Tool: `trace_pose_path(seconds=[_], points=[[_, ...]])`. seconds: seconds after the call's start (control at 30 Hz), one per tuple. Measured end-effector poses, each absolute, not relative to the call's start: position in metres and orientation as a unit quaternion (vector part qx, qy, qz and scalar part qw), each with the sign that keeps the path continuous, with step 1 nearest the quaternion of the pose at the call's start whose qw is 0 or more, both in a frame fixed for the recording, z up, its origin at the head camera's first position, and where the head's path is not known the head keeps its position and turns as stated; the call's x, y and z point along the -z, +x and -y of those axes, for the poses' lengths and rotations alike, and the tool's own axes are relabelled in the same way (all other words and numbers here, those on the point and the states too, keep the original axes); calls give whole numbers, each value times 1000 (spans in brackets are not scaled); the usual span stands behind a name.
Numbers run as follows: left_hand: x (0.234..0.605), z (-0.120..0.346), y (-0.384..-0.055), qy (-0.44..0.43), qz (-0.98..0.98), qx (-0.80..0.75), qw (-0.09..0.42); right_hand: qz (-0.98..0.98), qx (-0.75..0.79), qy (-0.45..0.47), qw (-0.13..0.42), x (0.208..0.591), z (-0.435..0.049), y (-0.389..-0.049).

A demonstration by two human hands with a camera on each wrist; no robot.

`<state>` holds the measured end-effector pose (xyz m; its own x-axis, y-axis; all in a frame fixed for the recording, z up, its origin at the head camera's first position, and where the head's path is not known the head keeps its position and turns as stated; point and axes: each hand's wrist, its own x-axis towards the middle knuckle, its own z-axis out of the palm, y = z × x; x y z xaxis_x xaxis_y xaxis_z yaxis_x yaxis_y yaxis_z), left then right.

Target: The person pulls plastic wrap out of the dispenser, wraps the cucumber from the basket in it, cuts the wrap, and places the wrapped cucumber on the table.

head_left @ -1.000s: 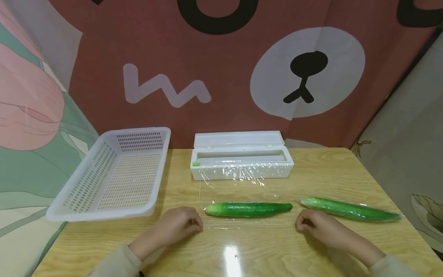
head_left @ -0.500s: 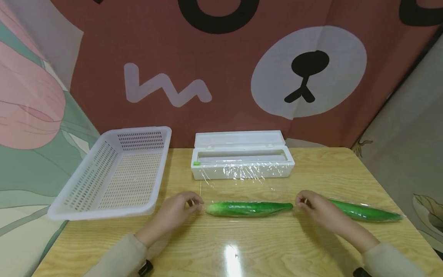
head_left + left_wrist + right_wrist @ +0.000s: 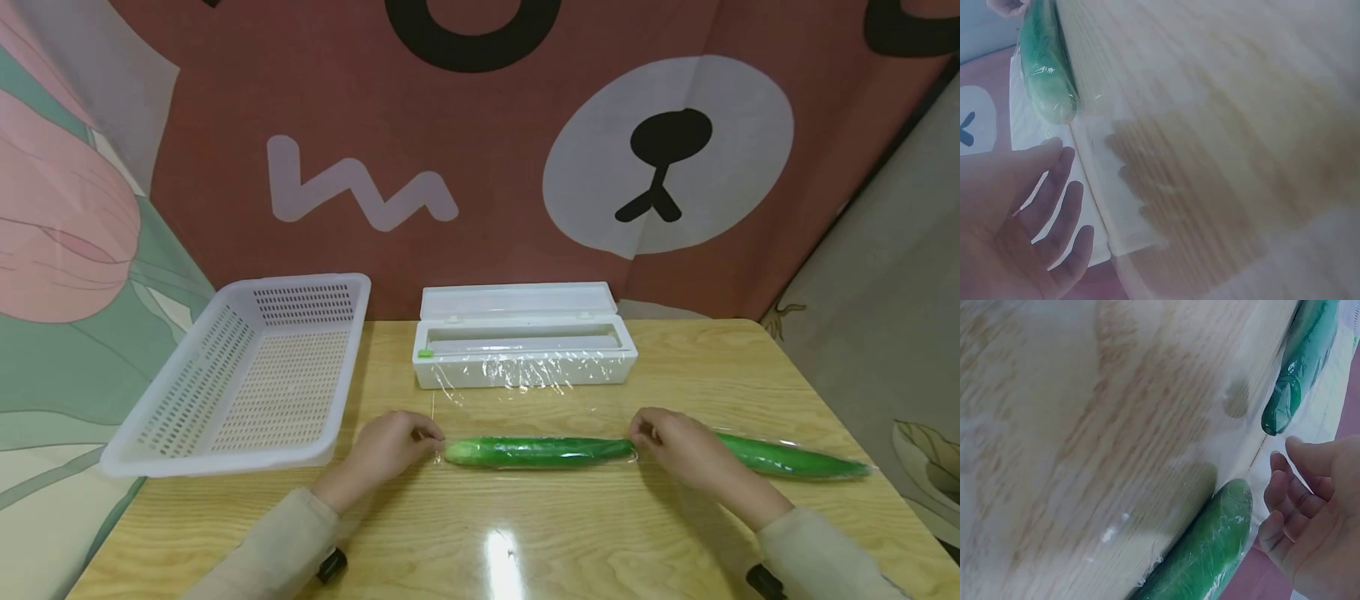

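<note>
A green cucumber point(image 3: 536, 451) lies crosswise on the table, covered by clear plastic wrap point(image 3: 517, 408) that runs back to a white wrap dispenser point(image 3: 525, 371). At its pale left end my left hand point(image 3: 388, 450) pinches the film between thumb and index finger; the other fingers fan out in the left wrist view. My right hand point(image 3: 681, 446) pinches the film at the dark right tip, thumb and index fingertips close together in the right wrist view. A second cucumber point(image 3: 795, 458), wrapped in film, lies to the right, its near end hidden behind my right hand.
The dispenser's lid point(image 3: 517, 302) is raised, and a green slider point(image 3: 425, 354) sits at its left end. A white slotted basket point(image 3: 348, 375) stands at the left. Behind the wooden table point(image 3: 420, 550) hangs a printed cloth point(image 3: 360, 100).
Both hands have moved up from the table in front to the cucumber's two ends, bringing the film's near edge over it. The right hand now overlaps the wrapped cucumber.
</note>
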<state>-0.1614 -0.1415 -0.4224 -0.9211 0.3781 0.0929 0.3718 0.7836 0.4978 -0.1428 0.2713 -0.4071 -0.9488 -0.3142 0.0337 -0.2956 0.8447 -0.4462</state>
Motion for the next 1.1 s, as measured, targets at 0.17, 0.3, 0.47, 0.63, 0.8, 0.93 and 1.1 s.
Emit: trace_pose_path(seconds=[0.17,0.3,0.47,0.63,0.8,0.93,1.1], points=[[421,140,-160,183,-949,-257,-5,-963,217,-158,-16,402,-275,-140],[415,136,-152,170,-946,-275,-14,-959,223,-171,-30,397,-277,-135],[411,131,-139,221,-933,-285,6,-944,232,-233,-28,403,-272,-129],[415,124,-139,249,-928,-278,15,-938,199,-274,-69,414,-264,-129],[419,118,-145,250,-925,-285,34,-940,185,-275,-79,419,-260,-132],[421,113,-150,252,-922,-289,48,-945,186,-261,-73,420,-257,-136],[425,109,-155,246,-922,-291,66,-948,191,-248,-53,420,-254,-142]])
